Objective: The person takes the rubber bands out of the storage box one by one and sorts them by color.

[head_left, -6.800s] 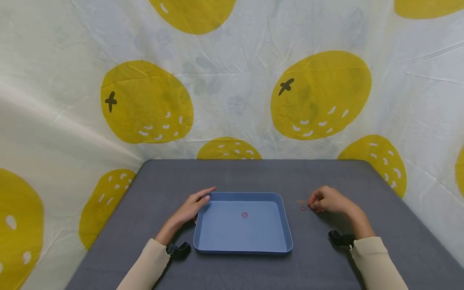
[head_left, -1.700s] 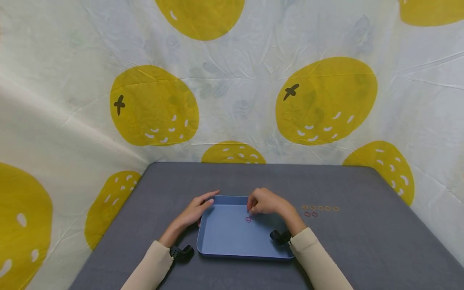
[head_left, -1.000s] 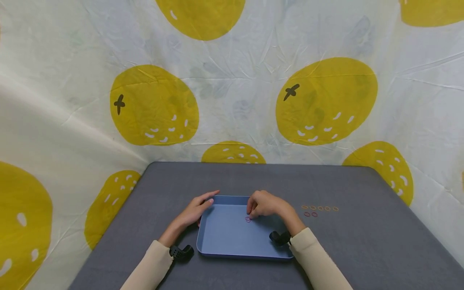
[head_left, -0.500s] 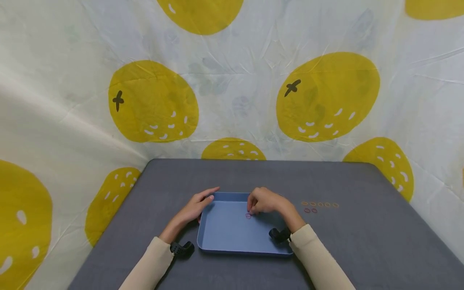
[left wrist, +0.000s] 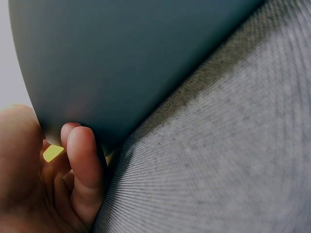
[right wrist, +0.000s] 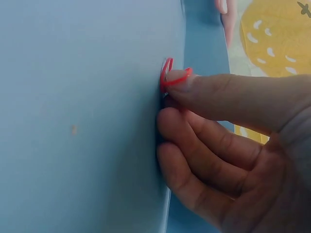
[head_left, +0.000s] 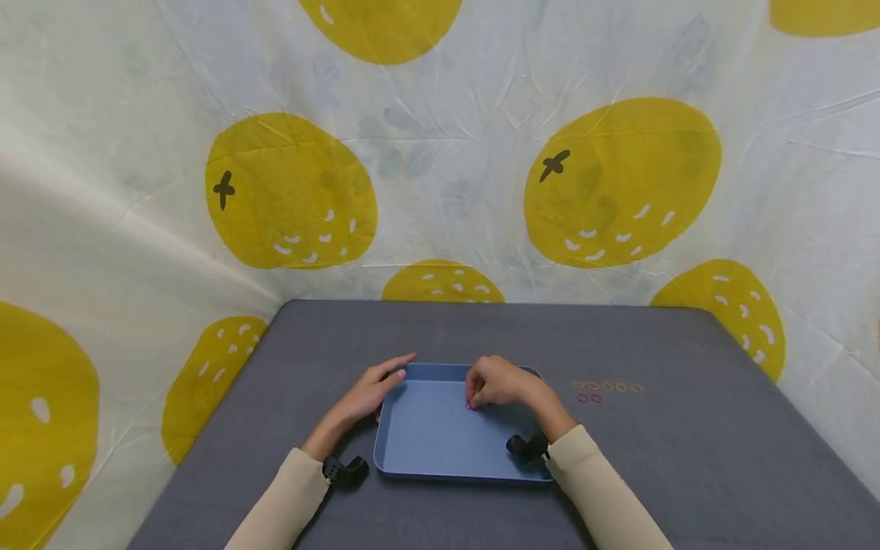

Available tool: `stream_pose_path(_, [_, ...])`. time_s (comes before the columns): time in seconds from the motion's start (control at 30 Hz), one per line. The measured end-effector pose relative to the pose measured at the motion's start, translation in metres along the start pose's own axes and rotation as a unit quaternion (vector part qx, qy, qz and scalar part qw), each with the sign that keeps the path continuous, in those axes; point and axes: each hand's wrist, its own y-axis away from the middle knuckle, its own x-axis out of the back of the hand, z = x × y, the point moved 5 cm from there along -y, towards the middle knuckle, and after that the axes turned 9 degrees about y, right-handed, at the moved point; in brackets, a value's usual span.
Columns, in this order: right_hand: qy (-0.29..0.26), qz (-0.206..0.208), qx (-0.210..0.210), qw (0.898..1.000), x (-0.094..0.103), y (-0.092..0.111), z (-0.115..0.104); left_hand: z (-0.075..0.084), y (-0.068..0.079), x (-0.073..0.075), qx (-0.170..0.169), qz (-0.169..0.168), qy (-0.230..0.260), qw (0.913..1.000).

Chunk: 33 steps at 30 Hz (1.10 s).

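Observation:
A shallow blue tray (head_left: 447, 443) lies on the grey table. My left hand (head_left: 364, 393) holds it at the far left corner, thumb at the rim. In the left wrist view, curled fingers (left wrist: 85, 155) rest against the tray's outer wall. My right hand (head_left: 498, 382) is low over the tray's floor, right of its middle. Thumb and fingers pinch a red rubber band (right wrist: 167, 77), which loops over the thumb tip in the right wrist view. The index fingertip is mostly hidden behind the thumb; the other fingers are curled close to the tray.
On the table right of the tray lies a row of several orange rubber bands (head_left: 608, 387). Two red rubber bands (head_left: 589, 399) lie just in front of them. A fabric backdrop (head_left: 447, 191) with yellow fruit print hangs behind the table.
The right hand has come from the bands on the table into the tray. In the last half second its fingertips dipped slightly left onto the red band there. The left hand stays at the tray.

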Motion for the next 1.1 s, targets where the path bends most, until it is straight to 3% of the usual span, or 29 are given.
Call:
stream_pose_path(0.2, [0.020,0.009,0.008,1.000,0.002,0.001,-0.001,-0.002,0.000,-0.001,-0.001,0.011,-0.003,0.9999])
stream_pose_path(0.47, [0.015,0.036,0.010,0.999,0.009,0.004,-0.002,0.000,0.001,0.000,0.000,-0.001,-0.014,0.9999])
stream_pose_path(1.1, [-0.062,0.040,0.007,0.997,0.020,0.006,0.002,-0.001,0.000,0.000,-0.004,0.000,-0.010,0.9999])
